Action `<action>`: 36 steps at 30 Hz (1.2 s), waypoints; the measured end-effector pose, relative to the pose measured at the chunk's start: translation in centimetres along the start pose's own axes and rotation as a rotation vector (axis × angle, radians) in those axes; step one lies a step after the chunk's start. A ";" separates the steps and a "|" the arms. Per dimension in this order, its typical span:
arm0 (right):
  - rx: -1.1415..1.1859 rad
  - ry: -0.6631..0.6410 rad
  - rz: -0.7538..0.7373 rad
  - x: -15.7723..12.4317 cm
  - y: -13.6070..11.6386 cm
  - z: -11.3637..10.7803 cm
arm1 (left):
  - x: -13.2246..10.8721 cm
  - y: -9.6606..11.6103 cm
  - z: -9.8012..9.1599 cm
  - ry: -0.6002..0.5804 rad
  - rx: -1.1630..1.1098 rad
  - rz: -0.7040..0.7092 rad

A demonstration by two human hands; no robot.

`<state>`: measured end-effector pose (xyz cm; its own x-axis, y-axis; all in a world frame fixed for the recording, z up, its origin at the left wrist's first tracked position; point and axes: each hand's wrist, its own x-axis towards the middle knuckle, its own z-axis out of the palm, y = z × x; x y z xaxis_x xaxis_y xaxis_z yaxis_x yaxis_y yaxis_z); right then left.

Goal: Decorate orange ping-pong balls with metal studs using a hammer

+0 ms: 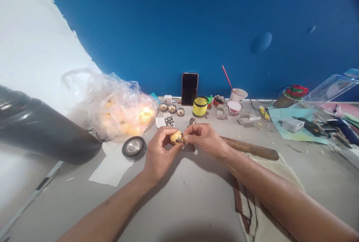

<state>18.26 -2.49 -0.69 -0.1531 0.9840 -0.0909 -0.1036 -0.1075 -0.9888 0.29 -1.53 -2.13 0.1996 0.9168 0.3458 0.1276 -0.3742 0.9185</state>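
Observation:
My left hand is closed round a small yellow egg-shaped ball with dark and shiny studs on it. It holds the ball just above the grey table. My right hand pinches at the ball's right side with thumb and forefinger; what the fingertips hold is too small to make out. A thin tool lies under the right hand. Small bowls of studs and a packet of studs sit just beyond the hands.
A clear plastic bag of yellow balls lies at left beside a dark pipe. A tape roll, white paper, a phone, a yellow cup, a wooden stick, a cloth and clutter at right surround the hands.

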 end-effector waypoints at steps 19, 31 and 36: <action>0.172 -0.136 0.038 0.0 -0.5 -1.0 | 0.3 0.6 0.1 -0.032 -0.165 -0.174; -0.028 -0.072 0.018 0.0 -0.6 -0.6 | 0.4 0.6 0.3 -0.107 -0.250 -0.243; -0.018 -0.114 0.024 0.2 -0.3 -1.0 | 0.6 0.6 0.1 -0.184 -0.281 -0.276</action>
<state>19.24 -2.09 -0.53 -0.2665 0.9585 -0.1013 -0.0809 -0.1270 -0.9886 0.60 -1.18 -1.43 0.3679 0.9277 0.0635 -0.0639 -0.0429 0.9970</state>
